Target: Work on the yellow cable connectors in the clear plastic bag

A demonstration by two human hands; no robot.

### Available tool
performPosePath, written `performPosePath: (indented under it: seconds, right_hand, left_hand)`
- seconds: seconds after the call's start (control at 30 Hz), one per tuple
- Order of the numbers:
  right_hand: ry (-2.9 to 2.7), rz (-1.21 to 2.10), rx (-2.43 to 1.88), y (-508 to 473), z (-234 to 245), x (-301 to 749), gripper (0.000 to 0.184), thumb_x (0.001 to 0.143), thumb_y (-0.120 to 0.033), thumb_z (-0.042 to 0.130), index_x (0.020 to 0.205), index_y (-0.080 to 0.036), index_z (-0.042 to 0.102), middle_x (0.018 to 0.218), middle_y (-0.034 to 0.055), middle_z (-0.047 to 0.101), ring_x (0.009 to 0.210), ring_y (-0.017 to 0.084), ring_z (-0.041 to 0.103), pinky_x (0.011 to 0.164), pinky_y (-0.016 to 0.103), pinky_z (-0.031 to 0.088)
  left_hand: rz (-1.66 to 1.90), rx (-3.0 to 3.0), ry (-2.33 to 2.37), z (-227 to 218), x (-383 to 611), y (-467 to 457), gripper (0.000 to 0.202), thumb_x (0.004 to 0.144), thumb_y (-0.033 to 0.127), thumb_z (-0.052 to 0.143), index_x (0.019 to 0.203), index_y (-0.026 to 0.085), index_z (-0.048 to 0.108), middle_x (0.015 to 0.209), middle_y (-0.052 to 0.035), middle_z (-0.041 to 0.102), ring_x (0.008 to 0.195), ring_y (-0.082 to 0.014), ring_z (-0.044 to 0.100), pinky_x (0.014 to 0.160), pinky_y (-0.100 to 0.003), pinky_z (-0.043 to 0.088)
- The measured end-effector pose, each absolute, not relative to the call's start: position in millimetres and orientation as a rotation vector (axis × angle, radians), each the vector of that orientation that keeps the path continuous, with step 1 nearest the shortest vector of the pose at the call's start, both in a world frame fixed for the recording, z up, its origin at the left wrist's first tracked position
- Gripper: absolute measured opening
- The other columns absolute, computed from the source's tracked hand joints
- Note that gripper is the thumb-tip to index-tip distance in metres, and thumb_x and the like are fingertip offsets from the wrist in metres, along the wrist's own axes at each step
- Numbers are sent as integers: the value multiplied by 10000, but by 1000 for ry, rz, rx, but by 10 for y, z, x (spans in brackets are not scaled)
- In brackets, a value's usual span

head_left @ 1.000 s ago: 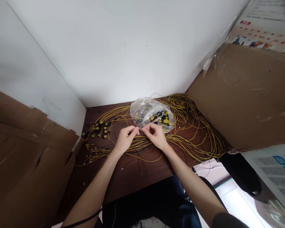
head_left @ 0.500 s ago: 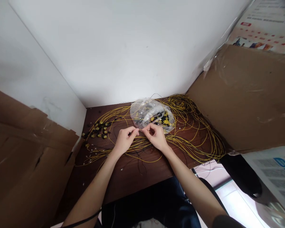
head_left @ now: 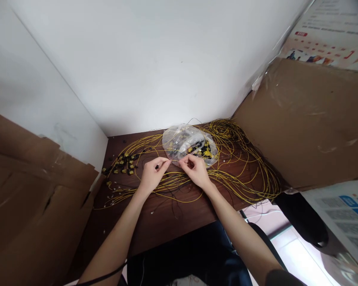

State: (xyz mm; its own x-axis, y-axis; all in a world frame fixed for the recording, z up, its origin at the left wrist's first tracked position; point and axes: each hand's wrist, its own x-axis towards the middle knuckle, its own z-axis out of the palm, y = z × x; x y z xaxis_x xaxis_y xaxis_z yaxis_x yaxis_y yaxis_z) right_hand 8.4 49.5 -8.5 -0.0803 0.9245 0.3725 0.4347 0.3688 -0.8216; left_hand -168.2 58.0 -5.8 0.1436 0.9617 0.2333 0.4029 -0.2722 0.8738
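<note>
Over the middle of the table, my left hand (head_left: 151, 173) pinches thumb against forefinger. My right hand (head_left: 197, 171) makes a like pinch just to its right. A short stretch of thin yellow wire (head_left: 175, 161) spans the small gap between the fingertips; its ends are hidden in the fingers. Right behind the hands lies a clear plastic bag (head_left: 171, 137) with black and yellow parts in it. Beneath the wrists runs a loose bundle of yellow wires (head_left: 174, 180).
At the left of the brown table (head_left: 167, 234) sit several black and yellow connectors (head_left: 127, 163). A coil of yellow wire (head_left: 223, 129) lies at the back right. Cardboard (head_left: 304, 127) walls the right side, with more cardboard (head_left: 32, 198) on the left and a white wall (head_left: 167, 67) behind.
My left fingertips have drawn slightly left, widening the gap to my right fingertips, so more of the wire shows. My right hand keeps its pinch. The view has shifted a little.
</note>
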Motion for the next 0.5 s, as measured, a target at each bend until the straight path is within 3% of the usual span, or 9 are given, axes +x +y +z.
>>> performPosePath:
  seconds: [0.2,0.5]
  right_hand:
    - [-1687,652,-1224,494,-74,88,195,827,-298,525,727,-152,606,633,5,568,559,110,478,552,227,363]
    - [-1783,568,-1194,477,-48,85,160,829,-259,522,740,-157,609,635,-3,553,555,104,462,544,220,352]
  left_hand:
    - [1132,1771,1276,-37,-1689,574,230,775,349,574,818,154,687,514,59,279,494,-78,305,511,-212,267]
    - [1148,1782,1287,-68,-1709,583,228,780,343,582,813,145,690,521,61,288,499,-72,307,516,-212,255]
